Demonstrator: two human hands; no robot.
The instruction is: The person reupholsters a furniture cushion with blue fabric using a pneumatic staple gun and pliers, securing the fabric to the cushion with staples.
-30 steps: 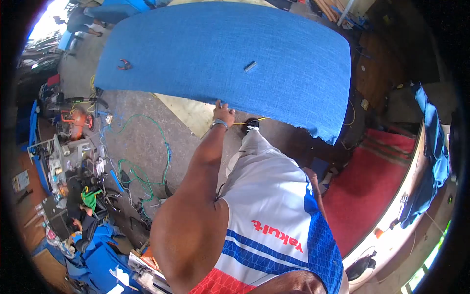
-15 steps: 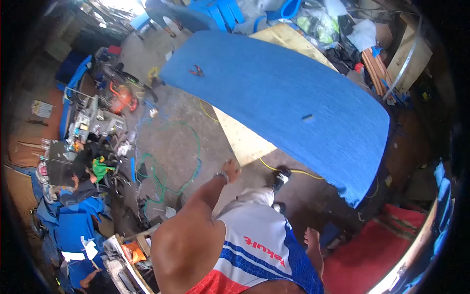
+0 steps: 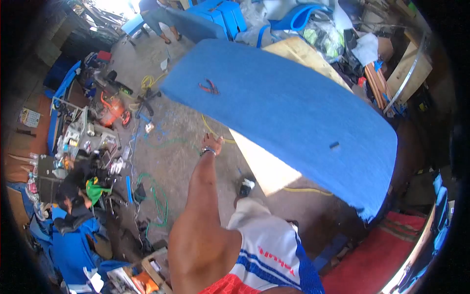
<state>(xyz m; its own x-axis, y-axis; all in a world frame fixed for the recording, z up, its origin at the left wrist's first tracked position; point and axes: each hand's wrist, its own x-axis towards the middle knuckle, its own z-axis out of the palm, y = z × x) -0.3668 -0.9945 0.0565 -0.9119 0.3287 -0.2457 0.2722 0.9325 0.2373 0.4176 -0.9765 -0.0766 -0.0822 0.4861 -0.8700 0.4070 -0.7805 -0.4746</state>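
Observation:
My left hand [image 3: 211,143] reaches forward over the concrete floor, fingers apart and nothing in them, with a band around the wrist. It is just left of a table draped in blue fabric [image 3: 284,103], apart from it. On the fabric lies a pair of red-handled pliers or clippers [image 3: 209,87]. Farther right on it rests a small dark block [image 3: 334,145]. Pale plywood [image 3: 262,161] sticks out from under the fabric. My right hand is out of view.
A yellow hose [image 3: 308,191] and a green hose [image 3: 161,206] lie on the floor. At left, a person in dark clothing [image 3: 78,181] sits among clutter near an orange machine [image 3: 113,110]. Another person's legs [image 3: 161,24] show at the back. Red fabric [image 3: 372,259] lies at lower right.
My left hand has moved forward, its arm stretching farther out beside the blue-covered table. My right hand has left the view. The camera has shifted, and one foot has stepped forward.

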